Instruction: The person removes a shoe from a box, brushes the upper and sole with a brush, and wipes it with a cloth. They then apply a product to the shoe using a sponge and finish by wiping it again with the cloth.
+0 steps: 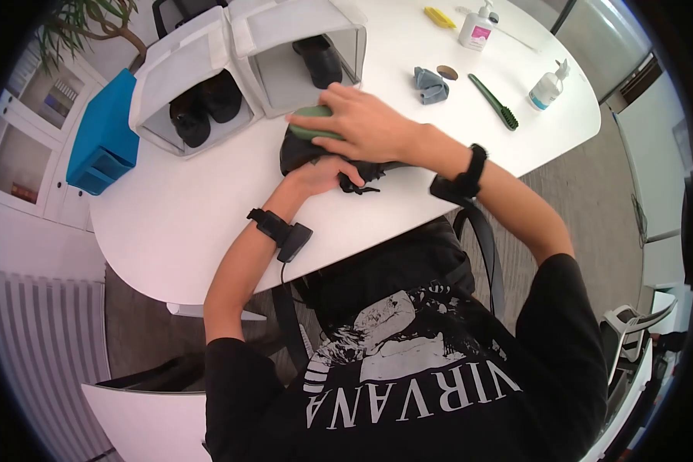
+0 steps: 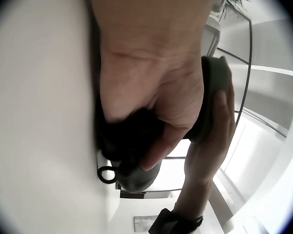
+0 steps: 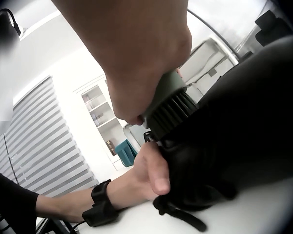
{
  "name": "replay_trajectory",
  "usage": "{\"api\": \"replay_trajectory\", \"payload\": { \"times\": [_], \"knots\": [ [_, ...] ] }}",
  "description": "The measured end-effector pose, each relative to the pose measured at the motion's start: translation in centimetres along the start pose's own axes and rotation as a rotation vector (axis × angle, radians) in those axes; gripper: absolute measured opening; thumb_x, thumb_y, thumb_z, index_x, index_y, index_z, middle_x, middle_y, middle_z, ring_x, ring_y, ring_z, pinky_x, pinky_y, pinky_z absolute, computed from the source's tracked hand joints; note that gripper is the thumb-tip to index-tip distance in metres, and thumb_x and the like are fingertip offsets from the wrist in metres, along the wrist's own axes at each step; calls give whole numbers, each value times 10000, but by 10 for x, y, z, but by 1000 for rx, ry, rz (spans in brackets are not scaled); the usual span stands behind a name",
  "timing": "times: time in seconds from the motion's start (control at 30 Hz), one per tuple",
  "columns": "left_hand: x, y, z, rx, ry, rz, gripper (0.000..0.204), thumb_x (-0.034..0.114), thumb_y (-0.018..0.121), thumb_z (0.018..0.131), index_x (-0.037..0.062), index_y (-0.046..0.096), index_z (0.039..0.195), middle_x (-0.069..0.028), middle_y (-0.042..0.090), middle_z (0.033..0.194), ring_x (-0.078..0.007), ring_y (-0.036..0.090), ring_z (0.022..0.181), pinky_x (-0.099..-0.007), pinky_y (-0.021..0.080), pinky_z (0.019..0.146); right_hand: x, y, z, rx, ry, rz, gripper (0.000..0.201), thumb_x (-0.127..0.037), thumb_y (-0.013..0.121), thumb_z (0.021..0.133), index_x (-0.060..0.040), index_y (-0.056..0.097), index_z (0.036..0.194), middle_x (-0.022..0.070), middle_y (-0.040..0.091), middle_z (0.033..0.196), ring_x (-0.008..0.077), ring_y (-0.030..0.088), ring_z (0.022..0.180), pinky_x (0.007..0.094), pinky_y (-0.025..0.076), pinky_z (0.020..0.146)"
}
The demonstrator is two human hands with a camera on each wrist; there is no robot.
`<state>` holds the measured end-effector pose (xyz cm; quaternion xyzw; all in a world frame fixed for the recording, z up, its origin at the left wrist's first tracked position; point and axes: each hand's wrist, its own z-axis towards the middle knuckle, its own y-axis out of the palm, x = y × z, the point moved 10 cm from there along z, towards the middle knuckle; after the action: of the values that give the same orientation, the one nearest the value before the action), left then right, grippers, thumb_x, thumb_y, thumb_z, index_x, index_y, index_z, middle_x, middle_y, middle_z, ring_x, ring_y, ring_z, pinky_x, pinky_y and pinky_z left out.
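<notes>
A black lace-up shoe (image 1: 292, 156) lies on the white table, its laces (image 1: 368, 189) trailing toward the person. The left hand (image 1: 319, 175) grips the shoe's near side, with the thumb (image 2: 163, 148) over it; its other fingers are largely hidden. From above, the right hand (image 1: 369, 127) holds a green-backed brush (image 1: 309, 123), fingers spread along the back. In the right wrist view the brush's dark bristles (image 3: 173, 114) point down against the shoe's upper.
Two white shoe boxes (image 1: 250, 42) with open fronts stand beyond the hands, black shoes (image 1: 192, 119) inside. Left is a blue box (image 1: 104, 138). Toward the right lie a grey cloth (image 1: 431, 86), a long-handled green brush (image 1: 494, 102) and pump bottles (image 1: 547, 88).
</notes>
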<state>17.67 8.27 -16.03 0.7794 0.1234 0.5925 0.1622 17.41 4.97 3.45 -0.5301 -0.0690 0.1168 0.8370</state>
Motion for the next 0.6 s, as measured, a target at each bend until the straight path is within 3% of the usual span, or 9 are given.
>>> {"api": "replay_trajectory", "payload": {
  "times": [0.03, 0.07, 0.2, 0.3, 0.4, 0.43, 0.5, 0.53, 0.6],
  "knots": [
    [10, 10, -4, 1, 18, 6, 251, -59, 713, 834, 11, 755, 1072, -82, 725, 1092, -195, 666, 1042, -349, 549, 913, -7, 2, 7, 6, -24, -5, 541, -283, 681, 1012, -216, 607, 1544, 139, 562, 1026, 309, 563, 997, 420, 511, 901],
    [0, -2, 1, 41, -17, -5, 381, -80, 740, 816, 29, 723, 1181, -86, 709, 1192, -206, 664, 1098, -366, 555, 934, -13, 6, 10, 6, -40, -45, 559, -276, 689, 1000, -220, 604, 1549, 136, 555, 1020, 308, 563, 988, 420, 508, 902],
    [2, 3, 3, 6, -10, 45, 353, -90, 766, 792, 5, 754, 1132, -93, 736, 1216, -208, 657, 1171, -364, 545, 1003, -5, -14, -22, -38, -13, -16, 602, -263, 689, 991, -218, 576, 1581, 138, 537, 1000, 317, 550, 954, 430, 488, 871],
    [-21, -18, 21, -72, -22, 243, 301, -53, 759, 814, -38, 765, 1115, -119, 772, 1143, -213, 708, 1074, -348, 554, 980, 18, -27, -61, -120, 94, -10, 591, -268, 681, 1009, -217, 571, 1587, 138, 534, 984, 325, 540, 946, 441, 485, 851],
    [0, 0, 4, -33, -46, 75, 141, -15, 746, 841, -41, 790, 972, -108, 774, 1024, -183, 701, 971, -311, 544, 907, 10, -27, -63, -123, 99, -64, 586, -278, 680, 1014, -224, 574, 1587, 141, 548, 1005, 326, 539, 954, 445, 490, 848],
    [2, 2, 3, -31, -39, 64, 84, -8, 742, 846, -31, 804, 899, -97, 771, 985, -168, 690, 948, -294, 535, 879, 3, -24, -55, -102, 43, -70, 586, -281, 680, 1013, -227, 574, 1587, 140, 552, 1011, 322, 540, 959, 444, 491, 852],
    [1, -2, 5, -29, 2, 104, 148, 3, 788, 807, -18, 783, 953, -79, 747, 995, -178, 660, 955, -316, 528, 876, -8, -9, -23, -44, -59, -91, 588, -286, 681, 1012, -233, 575, 1588, 138, 560, 1022, 315, 543, 970, 443, 494, 859],
    [1, -4, 7, -31, 21, 128, 198, 8, 811, 787, -12, 773, 980, -70, 735, 1000, -182, 645, 958, -327, 524, 875, -2, 2, -7, -72, -6, -42, 544, -301, 699, 997, -230, 617, 1530, 123, 571, 1045, 299, 569, 1024, 418, 505, 908],
    [11, -5, 0, 74, 119, 217, 346, 35, 860, 749, 7, 736, 1072, -52, 703, 1055, -195, 600, 1000, -353, 509, 888, -19, 21, 20, -7, -128, -20, 538, -295, 687, 1002, -236, 616, 1533, 125, 554, 1014, 303, 557, 1002, 420, 498, 878]
  ]
}}
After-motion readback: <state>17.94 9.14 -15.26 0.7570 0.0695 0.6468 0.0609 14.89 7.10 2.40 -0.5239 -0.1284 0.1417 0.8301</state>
